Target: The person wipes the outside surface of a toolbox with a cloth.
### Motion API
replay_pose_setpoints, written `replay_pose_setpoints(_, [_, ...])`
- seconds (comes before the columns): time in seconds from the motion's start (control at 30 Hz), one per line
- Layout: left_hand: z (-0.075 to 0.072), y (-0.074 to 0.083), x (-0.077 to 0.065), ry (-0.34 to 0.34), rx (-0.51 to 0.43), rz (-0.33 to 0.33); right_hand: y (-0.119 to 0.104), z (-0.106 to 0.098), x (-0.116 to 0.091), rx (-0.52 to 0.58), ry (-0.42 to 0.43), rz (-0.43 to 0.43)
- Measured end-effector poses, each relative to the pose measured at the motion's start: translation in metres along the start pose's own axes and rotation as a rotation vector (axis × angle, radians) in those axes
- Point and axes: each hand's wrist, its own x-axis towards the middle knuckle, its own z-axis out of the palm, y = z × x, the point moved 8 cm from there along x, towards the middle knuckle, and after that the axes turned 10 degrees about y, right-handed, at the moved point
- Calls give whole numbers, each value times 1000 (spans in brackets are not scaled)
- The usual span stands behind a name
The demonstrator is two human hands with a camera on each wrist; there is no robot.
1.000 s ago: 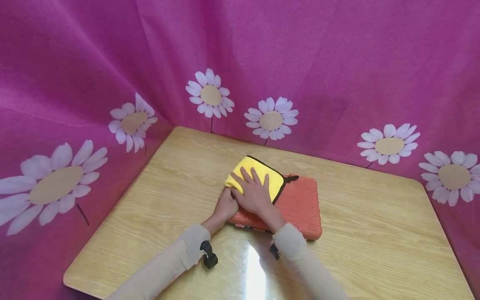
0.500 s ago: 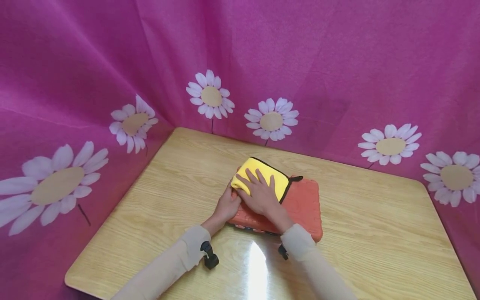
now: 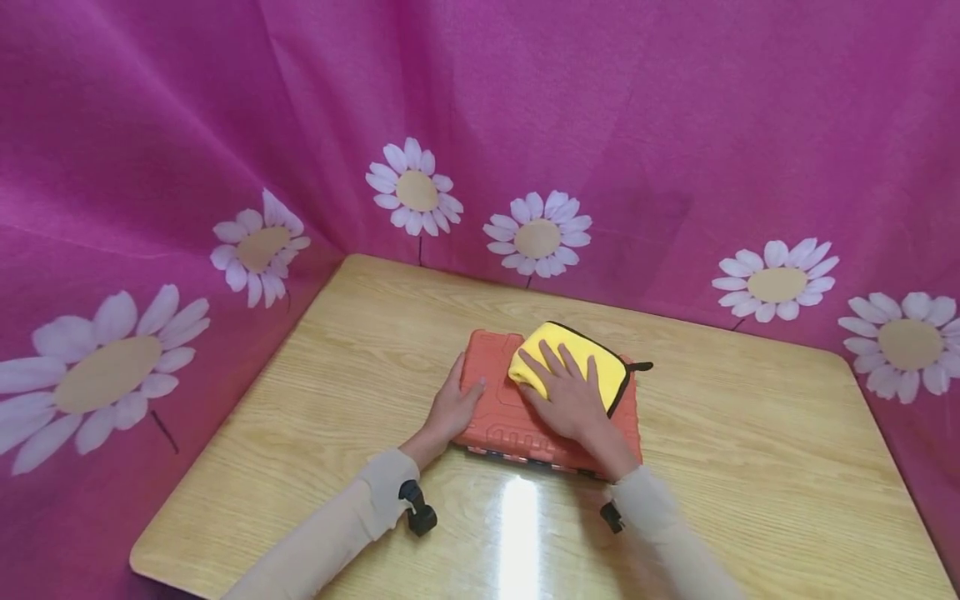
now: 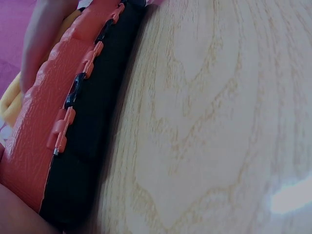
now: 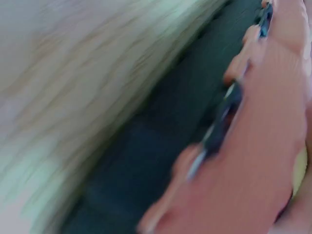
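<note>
A red-topped plastic case (image 3: 498, 358) with a black lower half lies flat on the table. My left hand (image 3: 448, 410) grips its left edge, thumb on the lid and fingers along the side. A folded yellow cloth (image 3: 611, 379) with black edging and a black loop lies on the right part of the lid. Spread flat over that cloth is my right hand (image 3: 572, 406), fingers straight. In the left wrist view the case's front side (image 4: 80, 161) shows red and black clasps. The right wrist view is blurred; the case (image 5: 273, 126) fills much of it, with a sliver of cloth (image 5: 300, 168).
The wooden table (image 3: 360, 350) has rounded corners, and light glares off its near part. A magenta curtain (image 3: 637, 108) printed with white daisies hangs behind it and along the sides. Black wrist straps (image 3: 418, 508) sit over the sleeves.
My right hand has slid the yellow cloth rightward across the lid, uncovering its left part. My left hand stays at the case's left edge, its thumb now on the lid, apart from the right hand.
</note>
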Motion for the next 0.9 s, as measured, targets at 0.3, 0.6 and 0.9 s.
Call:
replay_pose_setpoints(0.3, [0, 3, -4, -21, -29, 13, 33, -8, -15, -41, 44, 27])
replay_pose_setpoints(0.6, [0, 4, -5, -22, -14, 21, 57, -20, -32, -28, 101, 28])
replay_pose_setpoints(0.9, [0, 6, -5, -15, -1, 45, 71, -30, -50, 95, 125, 94])
